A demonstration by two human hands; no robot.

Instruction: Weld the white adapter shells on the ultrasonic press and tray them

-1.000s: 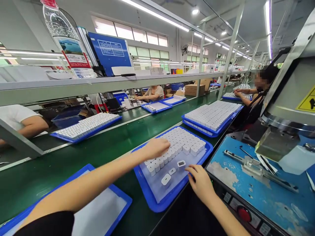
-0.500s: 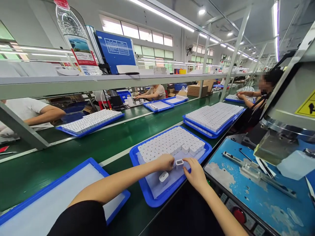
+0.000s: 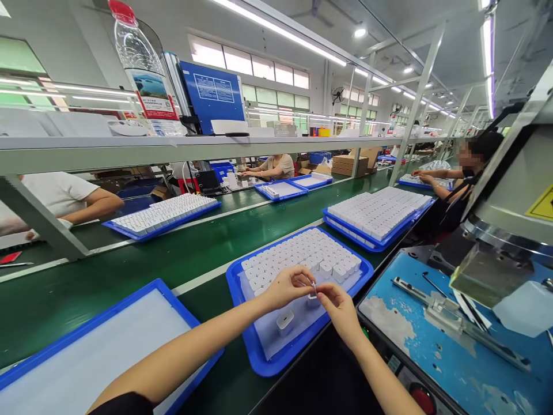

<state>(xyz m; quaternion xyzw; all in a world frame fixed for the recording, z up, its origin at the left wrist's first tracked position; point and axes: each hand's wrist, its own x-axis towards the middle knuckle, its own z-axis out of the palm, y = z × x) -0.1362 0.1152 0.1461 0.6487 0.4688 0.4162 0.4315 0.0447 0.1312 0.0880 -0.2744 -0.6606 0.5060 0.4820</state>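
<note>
Inside a blue tray [image 3: 268, 366] stand rows of white charger housings [image 3: 276, 259]. My left hand [image 3: 291, 286] is over the tray, thumb and fingers pinched on a small thin white piece [image 3: 314, 286]. From the other side, the fingertips of my right hand [image 3: 339, 306] close on the same piece. Just beneath the fingertips is one open white housing [image 3: 311, 296], mostly covered by them. Closer to me, a separate white housing [image 3: 285, 321] with a small slot in its end face rests on the tray's paper liner.
To the left lies a blue tray [image 3: 190, 314] with a white liner. Stacked trays of housings [image 3: 380, 210] stand beyond. At right is a press [image 3: 510, 219] above a blue worn plate [image 3: 401, 328]. A shelf [image 3: 276, 144] crosses ahead; co-workers sit around the green bench [image 3: 242, 227].
My left hand has risen and turned toward my right hand. My right hand's fingers, spread beside the open housing before, have closed, and both hands now meet at the thin piece above it.
</note>
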